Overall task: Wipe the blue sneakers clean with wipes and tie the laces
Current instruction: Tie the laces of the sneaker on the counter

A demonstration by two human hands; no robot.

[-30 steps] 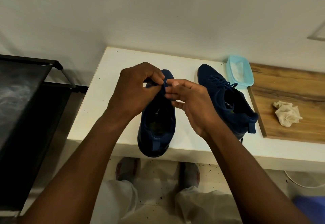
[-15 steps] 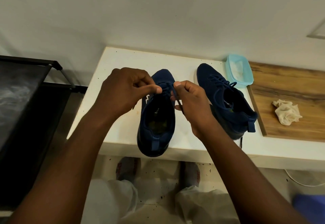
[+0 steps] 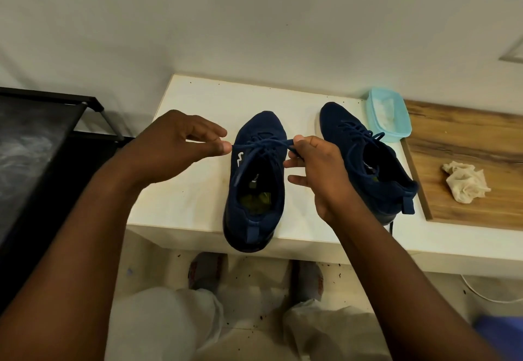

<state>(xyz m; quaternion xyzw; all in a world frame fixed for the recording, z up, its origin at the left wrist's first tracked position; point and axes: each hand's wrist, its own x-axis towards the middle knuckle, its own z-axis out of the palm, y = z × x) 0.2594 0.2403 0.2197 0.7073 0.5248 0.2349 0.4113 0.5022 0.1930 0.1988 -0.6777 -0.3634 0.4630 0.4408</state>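
The left hand [image 3: 181, 140] and right hand [image 3: 319, 168] each pinch the lace [image 3: 263, 143] above the near blue sneaker [image 3: 254, 190], at the white table's [image 3: 198, 100] 6 o'clock edge. Pulling both sides evenly should seat the knot centred.

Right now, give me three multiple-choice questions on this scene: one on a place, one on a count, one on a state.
1. Where does the crumpled wipe lie? A on the wooden board; B in the tub; C on the floor.
2. How many blue sneakers stand on the white table? A one; B two; C three.
3. What are the left hand and right hand doing? A wiping; B resting flat; C pinching the lace.
Answers: A, it lies on bare wood; B, a pair, side by side; C, each pinches a lace end.
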